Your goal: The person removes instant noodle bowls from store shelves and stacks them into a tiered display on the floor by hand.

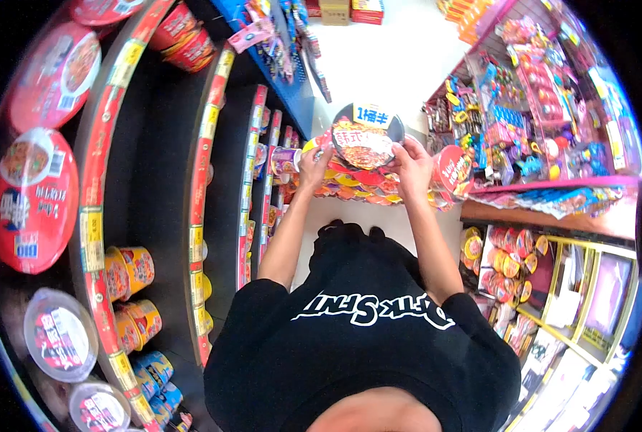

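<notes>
An instant noodle bowl [365, 147] with a black lid and a noodle picture is held up in front of me. My right hand [413, 167] is closed on its right edge, thumb on the lid. My left hand [315, 167] is closed at the bowl's left edge; part of its grip is hidden. Just below the bowl sit rows of red and orange noodle packages [364, 189]. Beside my right hand is a red-lidded noodle bowl [454, 169]. A purple noodle cup [285, 160] stands left of my left hand.
Black shelves with red price strips [204, 194] run along my left, holding orange noodle cups [135, 270] and blue cups [155, 380]. Large red noodle bowls [34, 201] line a near shelf. On my right stands a rack of toys and sweets [530, 108]. Cartons [350, 11] lie farther ahead.
</notes>
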A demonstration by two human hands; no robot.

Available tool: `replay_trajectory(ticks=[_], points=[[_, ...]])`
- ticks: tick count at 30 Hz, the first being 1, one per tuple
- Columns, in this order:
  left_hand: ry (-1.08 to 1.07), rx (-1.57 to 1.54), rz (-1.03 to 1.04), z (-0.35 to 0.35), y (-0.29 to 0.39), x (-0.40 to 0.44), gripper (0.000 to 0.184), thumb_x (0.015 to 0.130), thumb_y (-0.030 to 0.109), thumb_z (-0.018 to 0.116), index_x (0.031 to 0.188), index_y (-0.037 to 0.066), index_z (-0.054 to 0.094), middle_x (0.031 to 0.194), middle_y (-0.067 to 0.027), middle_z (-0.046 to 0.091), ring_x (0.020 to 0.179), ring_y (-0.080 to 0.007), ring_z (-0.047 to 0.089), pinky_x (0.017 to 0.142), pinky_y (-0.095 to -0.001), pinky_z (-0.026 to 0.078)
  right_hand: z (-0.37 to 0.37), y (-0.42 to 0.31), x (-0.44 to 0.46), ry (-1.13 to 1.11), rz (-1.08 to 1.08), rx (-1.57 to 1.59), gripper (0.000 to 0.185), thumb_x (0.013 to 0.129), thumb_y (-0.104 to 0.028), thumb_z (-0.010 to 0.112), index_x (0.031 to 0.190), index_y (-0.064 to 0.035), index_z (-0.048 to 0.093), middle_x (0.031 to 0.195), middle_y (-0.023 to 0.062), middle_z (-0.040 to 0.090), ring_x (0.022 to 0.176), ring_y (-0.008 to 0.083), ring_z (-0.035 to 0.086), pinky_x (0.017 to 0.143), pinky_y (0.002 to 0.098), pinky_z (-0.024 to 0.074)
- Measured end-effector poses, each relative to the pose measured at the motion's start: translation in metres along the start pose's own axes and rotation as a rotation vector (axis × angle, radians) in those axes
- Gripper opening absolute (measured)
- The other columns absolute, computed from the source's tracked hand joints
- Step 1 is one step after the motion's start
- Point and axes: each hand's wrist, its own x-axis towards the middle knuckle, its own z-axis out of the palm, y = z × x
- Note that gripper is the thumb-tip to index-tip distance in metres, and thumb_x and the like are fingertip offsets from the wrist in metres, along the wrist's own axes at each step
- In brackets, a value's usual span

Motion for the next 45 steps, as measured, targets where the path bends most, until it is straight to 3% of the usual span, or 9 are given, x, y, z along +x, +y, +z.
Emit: replay_trajectory(ticks=[2,4,7,13,18,23,31,45], points=[[-0.035,-0.033,-0.004,-0.003,0.008,-0.002,0.081,0.079,0.067,0.063,0.113,-0.007,0.065,0.11,-0.0286,0.064,0.107,-0.0375,0.062,0.094,-0.0419,0.046,-0.004,0.01,0.007,0.049,0.0,0.017,0.039,0.087,-0.001,0.065,0.123,0.0089,0.052,0.09,0.0107,0.065,0.058,0.0135,0.061,0.05,0.0276,0.0555],[0.008,0.115,-0.022,-0.019,0.055,-0.02,0.08,0.079,0.068,0.062,0.11,-0.006,0.066,0.107,-0.0268,0.066,0.103,-0.0364,0.064,0.091,-0.042,0.048,-0.005,0.01,0.012,0.023,-0.013,0.006,0.04,0.087,-0.002,0.066,0.123,0.0091,0.051,0.09,0.011,0.065,0.059,0.0136,0.061,0.052,0.0273,0.0558],[0.047,0.063,0.057,-0.008,0.03,-0.011,0.076,0.08,0.066,0.061,0.111,-0.003,0.067,0.111,-0.0251,0.066,0.108,-0.0359,0.062,0.095,-0.0423,0.046,0.016,-0.011,0.008,-0.056,-0.017,0.042,0.037,0.088,-0.002,0.065,0.121,0.009,0.052,0.09,0.0115,0.066,0.062,0.0149,0.064,0.055,0.0273,0.057],[0.011,0.043,-0.031,0.004,0.014,-0.008,0.064,0.08,0.058,0.063,0.123,0.01,0.064,0.128,-0.0228,0.057,0.122,-0.0375,0.051,0.099,-0.0446,0.042,0.074,-0.026,-0.003,-0.255,0.052,0.047,0.036,0.088,-0.003,0.065,0.12,0.0084,0.053,0.094,0.0131,0.066,0.061,0.0152,0.063,0.055,0.0279,0.057],[0.154,-0.1,0.128,0.023,-0.003,0.004,0.066,0.079,0.053,0.065,0.13,0.013,0.057,0.132,-0.017,0.056,0.123,-0.0346,0.051,0.101,-0.0469,0.04,0.13,-0.031,-0.028,-0.383,0.13,0.003,0.032,0.088,-0.002,0.065,0.117,0.0065,0.056,0.093,0.0106,0.065,0.067,0.0147,0.062,0.06,0.0307,0.058],[0.097,0.002,0.101,-0.011,0.044,-0.015,0.061,0.082,0.048,0.063,0.13,0.011,0.056,0.133,-0.015,0.055,0.122,-0.032,0.051,0.102,-0.045,0.038,0.161,-0.025,-0.049,-0.481,0.184,0.012,0.035,0.088,-0.003,0.065,0.119,0.008,0.054,0.091,0.0109,0.065,0.065,0.0133,0.062,0.056,0.0288,0.0571],[0.183,-0.019,0.06,-0.017,0.025,-0.028,0.058,0.085,0.045,0.06,0.131,0.01,0.054,0.132,-0.0149,0.055,0.122,-0.0311,0.051,0.102,-0.044,0.038,0.171,-0.031,-0.079,-0.627,0.259,0.006,0.035,0.088,-0.001,0.065,0.119,0.0105,0.052,0.091,0.0111,0.065,0.065,0.0144,0.062,0.056,0.0303,0.0571],[0.185,-0.055,0.062,-0.014,0.035,-0.052,0.052,0.09,0.039,0.056,0.131,0.007,0.052,0.131,-0.0147,0.055,0.121,-0.0295,0.051,0.102,-0.0422,0.038,0.123,-0.023,-0.092,-0.676,0.293,0.035,0.03,0.089,-0.002,0.065,0.117,0.006,0.057,0.091,0.0083,0.065,0.066,0.013,0.062,0.055,0.03,0.0583]])
